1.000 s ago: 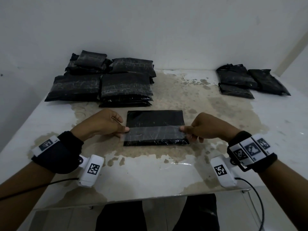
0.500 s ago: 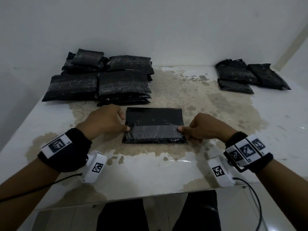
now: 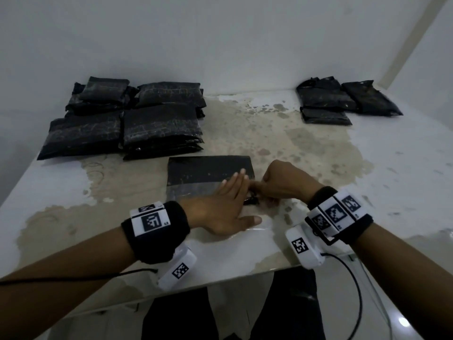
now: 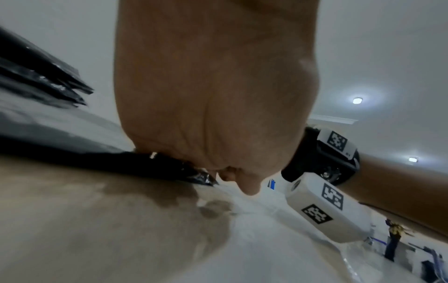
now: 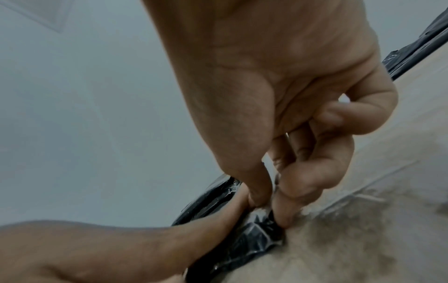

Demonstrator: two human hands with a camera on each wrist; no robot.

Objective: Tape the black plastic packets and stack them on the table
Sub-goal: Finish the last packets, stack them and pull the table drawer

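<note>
A flat black plastic packet (image 3: 208, 170) lies in the middle of the table (image 3: 367, 192) with a clear tape strip (image 3: 193, 188) across its near half. My left hand (image 3: 230, 197) lies flat on the packet's right part, fingers straight, pressing the tape down. My right hand (image 3: 277, 185) is at the packet's right edge, thumb and forefinger pinching the tape end and the packet's corner (image 5: 261, 229). In the left wrist view the palm (image 4: 213, 95) rests on the packet (image 4: 145, 164). The packet's near right part is hidden under the left hand.
Stacks of taped black packets (image 3: 127, 123) stand at the back left. A few more black packets (image 3: 343, 101) lie at the back right. The table's surface is stained and worn, and its front edge (image 3: 220, 283) runs just behind my wrists. A white wall is close behind.
My left hand left the packet's left edge and moved right across the tape; it now lies flat by the right hand. The right hand stays pinching at the right edge.
</note>
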